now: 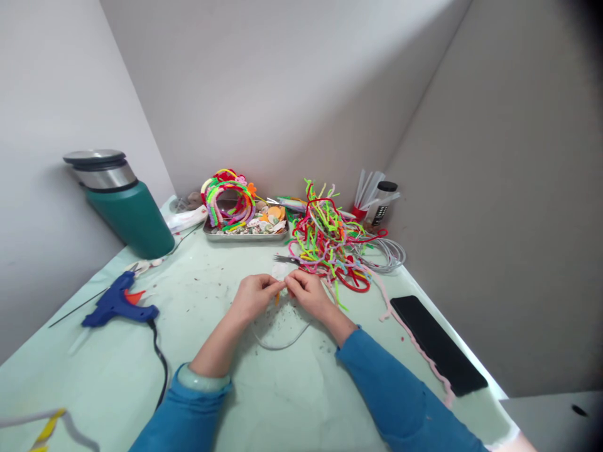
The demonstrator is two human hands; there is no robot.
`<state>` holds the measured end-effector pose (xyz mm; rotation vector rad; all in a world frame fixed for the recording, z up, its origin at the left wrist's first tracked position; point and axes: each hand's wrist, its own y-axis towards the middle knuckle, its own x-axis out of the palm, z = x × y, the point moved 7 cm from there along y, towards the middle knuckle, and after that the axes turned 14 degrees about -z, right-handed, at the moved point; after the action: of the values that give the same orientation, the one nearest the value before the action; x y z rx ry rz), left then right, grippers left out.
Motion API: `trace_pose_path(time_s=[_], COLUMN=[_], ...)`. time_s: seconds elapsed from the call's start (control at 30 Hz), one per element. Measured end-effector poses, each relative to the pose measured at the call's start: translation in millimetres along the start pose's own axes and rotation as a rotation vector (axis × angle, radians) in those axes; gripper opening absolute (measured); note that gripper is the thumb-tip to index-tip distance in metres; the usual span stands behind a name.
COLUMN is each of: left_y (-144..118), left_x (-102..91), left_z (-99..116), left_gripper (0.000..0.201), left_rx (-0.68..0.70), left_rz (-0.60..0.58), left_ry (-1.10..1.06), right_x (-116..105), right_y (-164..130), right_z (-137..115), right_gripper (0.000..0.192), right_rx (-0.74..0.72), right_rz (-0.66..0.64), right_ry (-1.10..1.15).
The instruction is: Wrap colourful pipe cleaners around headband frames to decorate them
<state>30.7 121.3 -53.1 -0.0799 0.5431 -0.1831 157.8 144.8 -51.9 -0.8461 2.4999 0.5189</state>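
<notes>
My left hand (257,295) and my right hand (307,291) meet fingertip to fingertip above the middle of the table, both closed in a pinch. A thin grey wire loop (277,348) curves below them, its two sides running up to the hands; its ends are hidden by my fingers. From between the fingertips a small orange piece (277,298) hangs down, too small to make out. Just beyond the hands lie scissors (286,258) with dark blades, their handles under a tangled heap of coloured pipe cleaners (325,226).
A blue glue gun (117,302) with a black cord lies at left, before a green bottle (134,216). Behind stands a metal tray (245,236) of small pieces and wrapped hoops (228,201). At right are a wire coil (391,252), glue sticks (367,188) and a black phone (438,345).
</notes>
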Motion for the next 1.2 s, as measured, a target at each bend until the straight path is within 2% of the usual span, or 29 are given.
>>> trace_pose_path(time_s=[0.17, 0.3, 0.67, 1.0, 1.2], left_y=[0.2, -0.3, 0.7, -1.3, -0.2], left_x=[9.1, 12.7, 14.5, 13.8, 9.2], left_z=[-6.9, -8.0, -13.0, -8.4, -5.4], left_gripper=[0.038, 0.038, 0.036, 0.032, 0.036], left_rx=[-0.09, -0.104, -0.123, -0.107, -0.063], left_rz=[-0.099, -0.139, -0.177, -0.142, -0.106], left_ry=[-0.229, -0.325, -0.31, -0.419, -0.457], right_x=[-0.2, -0.3, 3.1, 4.9, 5.2], right_y=[0.6, 0.8, 0.8, 0.6, 0.0], right_z=[-0.5, 0.4, 0.9, -3.8, -4.2], right_gripper=[0.023, 0.021, 0.015, 0.014, 0.017], right_rx=[-0.008, -0.006, -0.017, -0.093, -0.087], right_rz=[-0.005, -0.007, -0.033, -0.072, -0.057], right_ry=[-0.002, 0.0, 0.05, 0.111, 0.079])
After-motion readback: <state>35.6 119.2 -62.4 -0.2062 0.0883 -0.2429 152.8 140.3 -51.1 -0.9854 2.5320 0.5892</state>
